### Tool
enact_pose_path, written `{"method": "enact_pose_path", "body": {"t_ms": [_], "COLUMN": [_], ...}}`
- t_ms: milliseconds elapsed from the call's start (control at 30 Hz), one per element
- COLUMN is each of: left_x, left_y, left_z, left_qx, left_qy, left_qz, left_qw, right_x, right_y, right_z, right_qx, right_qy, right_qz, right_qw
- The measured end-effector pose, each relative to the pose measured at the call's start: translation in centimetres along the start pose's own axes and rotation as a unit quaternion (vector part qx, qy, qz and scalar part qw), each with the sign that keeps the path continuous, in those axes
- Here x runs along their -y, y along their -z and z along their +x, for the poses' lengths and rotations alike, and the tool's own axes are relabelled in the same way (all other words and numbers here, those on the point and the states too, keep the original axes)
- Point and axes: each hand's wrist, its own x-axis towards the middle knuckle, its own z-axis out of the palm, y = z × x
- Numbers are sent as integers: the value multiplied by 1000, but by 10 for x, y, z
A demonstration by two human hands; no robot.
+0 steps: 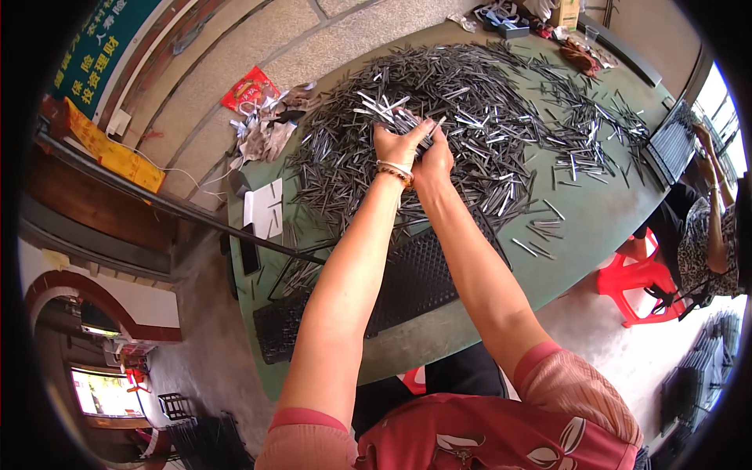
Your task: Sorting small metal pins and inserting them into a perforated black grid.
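My left hand (397, 146) and my right hand (435, 162) are together over the middle of the table, closed around a bundle of thin grey strips (401, 119). The strips' ends stick out past my fingers at uneven angles. Beneath and around both hands spreads a large heap of loose dark, shiny strips (337, 176). A beaded bracelet (395, 174) circles my left wrist. Under my forearms, along the near edge, lies a long black tray (415, 274) with a grid-like surface. My fingertips are partly hidden by the bundle.
The green table (580, 227) holds white paper (265, 210), crumpled gloves or rags (265, 137) and a red packet (249, 89) at left. At right another person (693, 227) handles a slatted dark rack (671, 145), near a red stool (642, 278). A dark bar (196, 211) crosses the left.
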Motion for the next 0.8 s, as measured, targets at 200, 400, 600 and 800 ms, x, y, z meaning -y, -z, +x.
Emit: {"method": "enact_pose_path", "body": {"t_ms": [200,400,600,800], "left_x": [4,20,66,71], "left_y": [-1,9,45,64], "left_z": [2,8,28,32], "left_qx": [-19,-114,-147,-122], "left_qy": [-33,95,299,319], "left_qz": [70,-19,-215,-163], "left_qw": [997,989,918,925], "right_x": [5,-1,3,23], "right_y": [2,10,20,23], "right_z": [-5,-1,9,1], "right_qx": [119,66,62,184], "right_qy": [31,112,36,86], "right_qz": [-105,-351,-243,-409], "right_qw": [987,927,967,890]}}
